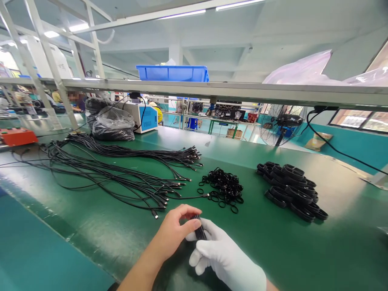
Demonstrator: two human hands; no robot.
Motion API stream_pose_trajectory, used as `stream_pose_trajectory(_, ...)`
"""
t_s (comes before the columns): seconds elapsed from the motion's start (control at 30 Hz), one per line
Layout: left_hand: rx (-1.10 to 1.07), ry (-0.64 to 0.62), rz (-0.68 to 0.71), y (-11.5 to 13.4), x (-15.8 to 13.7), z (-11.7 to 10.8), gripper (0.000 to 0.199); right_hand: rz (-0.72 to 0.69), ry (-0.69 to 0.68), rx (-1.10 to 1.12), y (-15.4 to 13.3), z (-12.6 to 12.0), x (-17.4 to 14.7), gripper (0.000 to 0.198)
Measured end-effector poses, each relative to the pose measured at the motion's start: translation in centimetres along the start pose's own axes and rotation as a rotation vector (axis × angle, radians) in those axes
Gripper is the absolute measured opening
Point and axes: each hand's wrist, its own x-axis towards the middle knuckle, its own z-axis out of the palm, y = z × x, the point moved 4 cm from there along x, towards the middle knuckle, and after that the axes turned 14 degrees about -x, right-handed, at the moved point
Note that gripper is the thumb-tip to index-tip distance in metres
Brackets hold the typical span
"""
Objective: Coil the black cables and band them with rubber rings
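Note:
Between my two hands is a coiled black cable (199, 231), held above the green tabletop. My bare left hand (178, 224) pinches its upper end with thumb and fingers. My right hand (218, 246), in a white glove, wraps round the lower part; some of its fingers are hidden behind the coil. Just beyond my hands lies a pile of small black rings (222, 184). To the left, long loose black cables (121, 178) with metal-tipped plugs are spread out. Coiled black cable bundles (291, 188) are heaped on the right.
A blue and white machine (145, 117) and black items in a clear plastic bag (113, 123) stand at the back left. An orange-red box (18, 136) sits at far left. A shelf (182, 86) crosses overhead, carrying a blue bin (172, 73). A fan (280, 123) stands behind the table.

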Motion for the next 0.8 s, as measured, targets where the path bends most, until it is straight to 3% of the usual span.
stream_pose_trajectory(0.17,0.069,0.206,0.052,0.7,-0.5,-0.2,0.023,-0.057,0.041,0.055,-0.4,-0.8,0.0,0.048)
stream_pose_trajectory(0.4,0.147,-0.034,-0.038,0.6,-1.6,1.8,0.010,-0.076,-0.041,0.085,-1.2,-0.6,-0.1,0.046)
stream_pose_trajectory(0.57,0.232,-0.083,-0.033,0.5,-1.3,1.9,0.011,-0.005,-0.027,-0.011,-1.0,-0.5,0.0,0.046)
stream_pose_trajectory(0.8,0.076,-0.140,-0.058,0.3,-1.4,1.4,0.011,0.024,-0.034,-0.003,-0.6,-0.4,0.1,0.052)
